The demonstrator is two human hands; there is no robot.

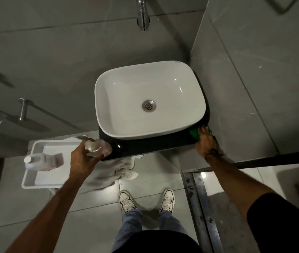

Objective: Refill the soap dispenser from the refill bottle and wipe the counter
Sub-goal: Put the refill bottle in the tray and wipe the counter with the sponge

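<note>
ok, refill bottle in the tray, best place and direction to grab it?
Probably the refill bottle body, from above. It lies on its side in the white tray, white cap toward the tray's left wall, so the broad flank faces up; the tray walls hinder a side approach.

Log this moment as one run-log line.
left hand: holds soap dispenser | right hand: presses green cloth on black counter | refill bottle: in tray
</note>
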